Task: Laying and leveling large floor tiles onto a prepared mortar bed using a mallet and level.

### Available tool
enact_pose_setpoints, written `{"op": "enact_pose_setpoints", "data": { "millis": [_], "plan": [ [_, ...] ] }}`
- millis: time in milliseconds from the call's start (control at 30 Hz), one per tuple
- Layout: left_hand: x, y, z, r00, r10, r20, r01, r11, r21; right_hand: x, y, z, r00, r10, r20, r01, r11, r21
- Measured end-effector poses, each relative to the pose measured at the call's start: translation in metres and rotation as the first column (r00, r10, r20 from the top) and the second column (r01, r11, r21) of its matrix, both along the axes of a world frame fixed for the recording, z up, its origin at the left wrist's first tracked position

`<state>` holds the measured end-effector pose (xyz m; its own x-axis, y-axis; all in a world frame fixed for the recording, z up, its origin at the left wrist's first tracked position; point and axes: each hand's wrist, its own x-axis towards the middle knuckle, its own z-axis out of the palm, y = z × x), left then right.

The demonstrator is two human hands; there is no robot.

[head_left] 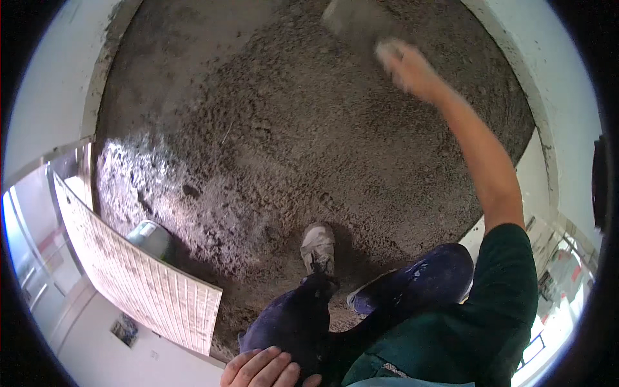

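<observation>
My right arm reaches far forward over a floor of wet grey-brown mortar (290,142). At its end my right hand (406,68) is closed, its outline smeared by motion. Just beyond the hand is a blurred, flat grey trowel (358,22) low over the mortar; its handle is hidden in my grip. My left hand (264,369) lies on my left thigh at the bottom edge, palm down with the fingers stretched out and no tool in it. Mortar near the far left looks smoother, while the middle and near left are rough and lumpy.
A pale ribbed panel (142,277) stands on edge at the left, with a rounded greenish container (151,238) behind it. White walls (58,84) border both sides. My dusty shoe (318,245) rests on the mortar, and a pale floor strip (530,168) runs along the right.
</observation>
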<state>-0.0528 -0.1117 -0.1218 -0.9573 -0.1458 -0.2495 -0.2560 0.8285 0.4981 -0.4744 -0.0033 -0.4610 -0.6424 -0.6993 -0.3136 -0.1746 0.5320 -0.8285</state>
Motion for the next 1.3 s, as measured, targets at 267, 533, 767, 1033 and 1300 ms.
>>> {"op": "enact_pose_setpoints", "data": {
  "millis": [267,533,767,1033,1300],
  "plan": [
    [0.004,0.000,-0.003,0.998,-0.020,-0.063,0.025,0.996,0.084,0.190,-0.077,-0.033,0.485,0.338,0.807,-0.434,0.894,-0.113],
    [-0.006,-0.004,-0.010,0.954,-0.204,-0.218,0.223,0.972,0.067,0.201,-0.156,-0.049,0.553,0.227,0.802,0.033,0.955,-0.293],
    [-0.010,-0.004,-0.001,0.966,-0.206,-0.156,0.218,0.974,0.059,-0.088,-0.080,-0.022,0.441,0.027,0.897,0.544,0.787,-0.291],
    [0.019,-0.022,-0.005,0.994,-0.109,-0.013,0.109,0.994,-0.009,0.099,-0.059,0.016,0.802,0.348,0.485,-0.365,0.929,-0.063],
    [0.002,-0.003,-0.008,0.998,0.002,-0.063,0.005,0.994,0.106,0.271,-0.062,-0.064,0.754,0.376,0.539,-0.410,0.910,-0.061]
  ]
}}
